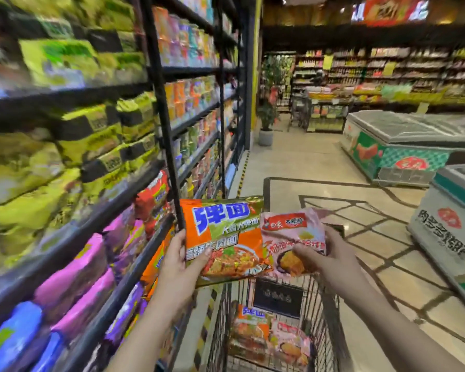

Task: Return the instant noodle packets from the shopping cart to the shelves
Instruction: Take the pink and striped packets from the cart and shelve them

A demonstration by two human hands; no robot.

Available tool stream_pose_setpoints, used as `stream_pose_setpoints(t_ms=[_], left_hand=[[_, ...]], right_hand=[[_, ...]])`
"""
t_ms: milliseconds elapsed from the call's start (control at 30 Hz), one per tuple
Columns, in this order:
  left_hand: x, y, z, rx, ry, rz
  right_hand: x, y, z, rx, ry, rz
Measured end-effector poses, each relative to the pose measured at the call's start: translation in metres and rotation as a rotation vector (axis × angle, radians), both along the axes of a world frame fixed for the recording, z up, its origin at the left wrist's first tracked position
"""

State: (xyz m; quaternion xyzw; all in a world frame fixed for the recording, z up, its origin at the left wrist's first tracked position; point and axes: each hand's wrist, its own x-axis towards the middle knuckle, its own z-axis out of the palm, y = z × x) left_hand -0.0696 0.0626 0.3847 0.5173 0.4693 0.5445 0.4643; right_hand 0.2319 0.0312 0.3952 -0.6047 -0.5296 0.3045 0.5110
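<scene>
Head view, supermarket aisle. My left hand (pixel 181 260) grasps the orange noodle packet (pixel 222 238) by its left edge, thumb across the front; my right hand (pixel 325 255) pinches the pink noodle packet (pixel 293 237) near its lower edge, thumb on the printed face. Both packets are held above the shopping cart (pixel 328 326), the pink one just overlapping the orange one's right edge. More packets, at least one orange and one pink, lie in the cart's basket. The shelves (pixel 73 245) stand to my left, blurred, with orange packets stocked just beside my left hand and pink and purple ones lower down. Risks, as I judge them: with both hands occupied, seating one packet could loosen my hold on the other and drop it; the blur could lead me to the wrong row; a packet pushed in carelessly could dislodge its neighbours.
</scene>
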Motion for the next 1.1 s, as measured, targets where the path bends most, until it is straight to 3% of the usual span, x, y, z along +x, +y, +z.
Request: stream_pose_setpoints(t_ms=[133,633,1100], left_hand=[[-0.042,-0.067,0.029,0.053,-0.024,0.205],[-0.178,-0.322,0.094,0.064,0.012,0.648],[-0.251,-0.689,0.114,0.123,0.086,1.035]], right_hand=[[-0.043,-0.014,0.034,0.026,0.043,0.212],[-0.228,-0.103,0.081,0.187,0.022,0.735],[-0.394,-0.391,0.11,0.183,0.159,1.209]])
